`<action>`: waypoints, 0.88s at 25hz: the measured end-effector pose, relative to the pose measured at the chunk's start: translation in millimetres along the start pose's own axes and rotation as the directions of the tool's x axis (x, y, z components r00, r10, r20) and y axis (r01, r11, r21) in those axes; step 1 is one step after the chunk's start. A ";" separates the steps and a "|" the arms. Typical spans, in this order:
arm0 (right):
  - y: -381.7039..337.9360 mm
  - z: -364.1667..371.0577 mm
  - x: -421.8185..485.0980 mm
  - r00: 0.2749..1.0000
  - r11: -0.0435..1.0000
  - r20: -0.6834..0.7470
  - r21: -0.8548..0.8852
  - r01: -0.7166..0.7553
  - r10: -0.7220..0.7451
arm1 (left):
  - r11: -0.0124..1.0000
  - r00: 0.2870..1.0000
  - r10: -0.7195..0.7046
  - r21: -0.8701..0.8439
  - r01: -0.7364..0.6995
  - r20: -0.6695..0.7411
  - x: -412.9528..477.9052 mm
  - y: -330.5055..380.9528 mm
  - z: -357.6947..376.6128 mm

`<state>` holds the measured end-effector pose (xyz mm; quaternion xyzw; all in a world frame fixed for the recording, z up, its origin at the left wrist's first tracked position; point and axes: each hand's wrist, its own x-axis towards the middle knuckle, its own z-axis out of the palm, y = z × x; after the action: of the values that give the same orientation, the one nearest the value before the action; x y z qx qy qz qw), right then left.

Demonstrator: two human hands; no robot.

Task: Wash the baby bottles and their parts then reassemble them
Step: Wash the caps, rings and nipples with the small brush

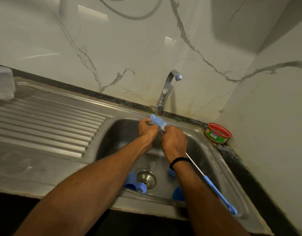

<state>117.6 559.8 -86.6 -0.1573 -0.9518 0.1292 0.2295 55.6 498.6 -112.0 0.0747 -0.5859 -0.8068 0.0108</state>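
Over the steel sink [213,160], below a marble-veined wall [129,48] — left hand [147,128] pinches a blue bottle part [155,119], right hand [175,141] grips the brush [215,188]

Pale-blue plastic bottle part [156,120]; thin brush [210,183] w/ white stem, blue handle; round tub [218,133], red rim, green side.

Blue bottle parts [136,183] lie in the steel sink [112,133], red tub [218,133] beside it.
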 end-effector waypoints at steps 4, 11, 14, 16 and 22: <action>1.3 0.3 -2.1 1.000 1.000 0.018 0.020 0.016 -0.016 | 0.998 0.996 0.024 0.058 -0.019 -0.089 4.3 0.9 -4.1; 3.9 -2.9 0.0 0.999 0.999 -0.005 0.022 0.042 -0.042 | 0.992 0.994 0.085 0.102 -0.078 -0.070 2.3 -0.3 -3.2; 8.4 -3.4 1.5 1.000 1.000 -0.007 0.005 0.022 -0.022 | 0.984 0.994 0.104 0.153 -0.096 -0.045 1.9 -2.8 -0.8; 7.9 -4.9 -1.8 0.999 0.999 -0.023 -0.002 0.047 -0.047 | 0.980 0.989 0.138 0.151 -0.129 -0.049 2.5 -5.2 -2.8; 12.6 -2.7 0.2 1.000 0.998 0.002 0.058 -0.026 0.026 | 0.998 0.998 0.066 0.019 -0.065 -0.010 10.6 -0.6 -18.8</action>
<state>121.8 571.9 -88.2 -0.1627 -0.9457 0.1596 0.2317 47.7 479.9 -119.4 0.0598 -0.5957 -0.8000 0.0397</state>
